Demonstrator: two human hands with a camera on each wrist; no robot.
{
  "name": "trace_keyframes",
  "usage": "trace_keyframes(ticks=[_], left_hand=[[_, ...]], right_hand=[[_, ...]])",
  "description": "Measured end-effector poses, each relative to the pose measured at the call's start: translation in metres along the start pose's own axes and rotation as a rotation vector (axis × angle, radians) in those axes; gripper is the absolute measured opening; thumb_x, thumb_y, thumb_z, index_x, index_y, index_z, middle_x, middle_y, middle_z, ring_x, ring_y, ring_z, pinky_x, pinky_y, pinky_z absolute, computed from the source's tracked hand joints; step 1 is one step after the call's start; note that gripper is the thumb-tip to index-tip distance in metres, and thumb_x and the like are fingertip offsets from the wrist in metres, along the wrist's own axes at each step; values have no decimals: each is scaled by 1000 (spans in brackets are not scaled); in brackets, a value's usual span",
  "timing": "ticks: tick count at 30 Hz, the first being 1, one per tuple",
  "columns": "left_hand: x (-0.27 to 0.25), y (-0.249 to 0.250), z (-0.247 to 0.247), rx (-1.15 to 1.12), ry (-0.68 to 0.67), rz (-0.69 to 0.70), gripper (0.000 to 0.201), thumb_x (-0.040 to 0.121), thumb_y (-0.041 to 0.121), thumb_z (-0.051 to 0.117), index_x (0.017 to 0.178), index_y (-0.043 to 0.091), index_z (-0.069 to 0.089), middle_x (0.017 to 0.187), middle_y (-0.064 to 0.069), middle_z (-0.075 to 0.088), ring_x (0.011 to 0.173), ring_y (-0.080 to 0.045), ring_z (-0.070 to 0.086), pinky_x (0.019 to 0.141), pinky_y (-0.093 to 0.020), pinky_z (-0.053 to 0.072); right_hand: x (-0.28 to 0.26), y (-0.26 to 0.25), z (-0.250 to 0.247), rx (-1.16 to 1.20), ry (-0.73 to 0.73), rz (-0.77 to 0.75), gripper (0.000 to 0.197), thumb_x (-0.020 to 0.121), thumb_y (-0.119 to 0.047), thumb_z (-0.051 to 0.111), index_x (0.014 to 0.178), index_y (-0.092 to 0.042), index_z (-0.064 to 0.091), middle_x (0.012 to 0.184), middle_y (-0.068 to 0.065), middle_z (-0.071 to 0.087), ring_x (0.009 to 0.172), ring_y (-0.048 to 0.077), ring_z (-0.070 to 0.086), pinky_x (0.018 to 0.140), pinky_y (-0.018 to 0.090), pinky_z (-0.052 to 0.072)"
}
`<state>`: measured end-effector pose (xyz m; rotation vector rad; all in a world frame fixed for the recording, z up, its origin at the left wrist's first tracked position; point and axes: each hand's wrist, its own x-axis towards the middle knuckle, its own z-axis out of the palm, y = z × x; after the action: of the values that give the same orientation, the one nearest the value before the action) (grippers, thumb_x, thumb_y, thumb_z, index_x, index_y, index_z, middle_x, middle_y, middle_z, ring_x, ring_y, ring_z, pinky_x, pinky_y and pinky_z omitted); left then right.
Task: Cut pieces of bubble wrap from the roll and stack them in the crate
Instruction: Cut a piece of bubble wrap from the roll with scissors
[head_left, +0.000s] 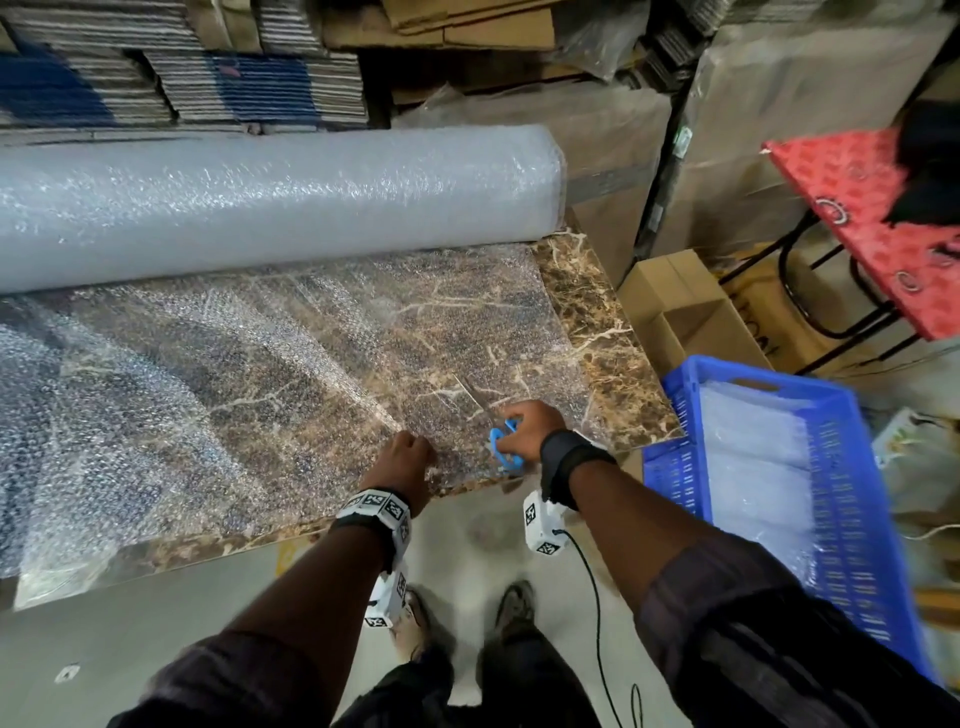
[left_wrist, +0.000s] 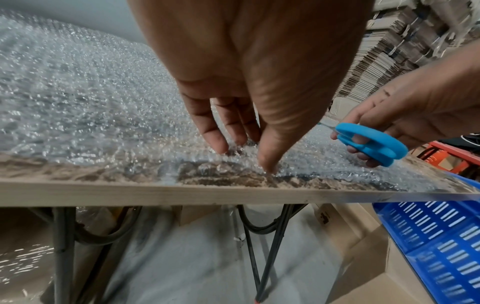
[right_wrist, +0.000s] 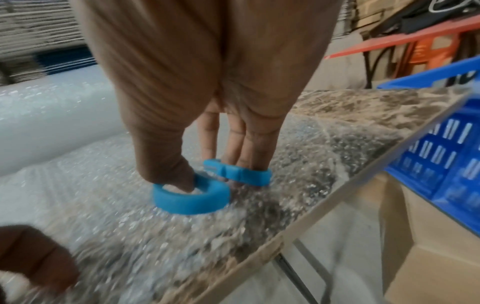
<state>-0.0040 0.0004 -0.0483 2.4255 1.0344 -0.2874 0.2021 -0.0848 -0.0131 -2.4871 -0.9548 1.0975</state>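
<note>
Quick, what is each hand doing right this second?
Left hand: pinching the near edge of the bubble wrap sheet at the table's front.
Right hand: closed on the blue scissors, thumb and fingers through the handle loops.

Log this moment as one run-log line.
right hand: working scissors through bubble wrap sheet | left hand: pinching sheet edge | crate: holds cut pieces

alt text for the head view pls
A person's right hand works blue scissors into bubble wrap unrolled over a marble-patterned table, while the left hand holds the sheet's near edge. The roll lies behind; a blue crate sits right.
</note>
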Motion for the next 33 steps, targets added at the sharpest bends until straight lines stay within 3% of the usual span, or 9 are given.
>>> trace_keyframes(ticks=[4, 8, 11, 14, 19, 23, 25, 29, 33], left_hand=[[6, -3, -2, 13, -56, -24, 33, 82, 16, 67, 111, 26, 57, 122, -2, 49, 105, -22, 54, 85, -36, 52], [25, 2, -21, 0, -196, -73, 33, 81, 29, 69, 113, 25, 63, 118, -2, 58, 103, -24, 61, 85, -33, 52], [46, 17, -39, 57, -298, -161, 31, 86, 38, 60, 110, 21, 69, 112, -6, 70, 101, -25, 66, 87, -36, 55], [65, 36, -48, 122, -261, -256, 38, 91, 47, 49, 104, 17, 69, 107, -11, 70, 97, -30, 67, 84, -38, 55], [100, 93, -52, 145, -137, -248, 29, 93, 32, 45, 114, 21, 61, 118, -10, 64, 104, -31, 64, 81, -38, 51], [133, 141, -43, 12, -112, -74, 33, 90, 33, 56, 123, 27, 58, 129, -3, 54, 115, -27, 56, 89, -40, 51], [145, 166, -35, 36, -102, 25, 48, 90, 33, 58, 136, 27, 48, 143, -2, 43, 128, -28, 46, 98, -45, 47], [162, 202, -11, 178, -117, 110, 74, 91, 40, 58, 153, 30, 19, 161, -3, 13, 144, -29, 22, 108, -53, 36], [162, 212, 11, 193, -102, 105, 82, 87, 44, 62, 152, 38, 12, 161, -4, 11, 143, -31, 23, 105, -52, 39]], right_hand=[[13, 17, -26, 82, -90, -26, 49, 76, -13, 79, 124, -13, 67, 128, 8, 63, 109, 24, 63, 88, 32, 54], [33, 17, -64, 56, -273, -66, 43, 79, -12, 80, 121, -12, 69, 133, 4, 57, 117, 24, 59, 95, 36, 52], [56, 20, -92, 60, -379, -76, 39, 81, -8, 77, 120, -9, 69, 127, 13, 63, 100, 28, 69, 89, 41, 57], [81, 20, -120, -4, -422, -123, 43, 77, -14, 83, 118, -14, 70, 125, 4, 63, 100, 25, 67, 90, 40, 57], [129, 30, -161, -154, -481, -182, 52, 68, -35, 89, 115, -22, 70, 137, 2, 54, 115, 23, 59, 98, 39, 52], [153, 40, -194, -117, -584, -236, 36, 86, -15, 75, 120, -4, 65, 114, 3, 63, 82, 4, 59, 65, 12, 52], [165, 48, -208, -83, -634, -227, 34, 90, -8, 68, 122, 2, 60, 102, 3, 63, 75, 3, 59, 58, 10, 50], [189, 65, -225, -101, -774, -175, 53, 53, -39, 88, 92, -8, 69, 84, 8, 67, 66, 14, 61, 61, 24, 54], [209, 85, -239, -136, -836, -131, 69, 33, -57, 94, 83, -15, 72, 74, 6, 66, 60, 13, 61, 63, 27, 52]])
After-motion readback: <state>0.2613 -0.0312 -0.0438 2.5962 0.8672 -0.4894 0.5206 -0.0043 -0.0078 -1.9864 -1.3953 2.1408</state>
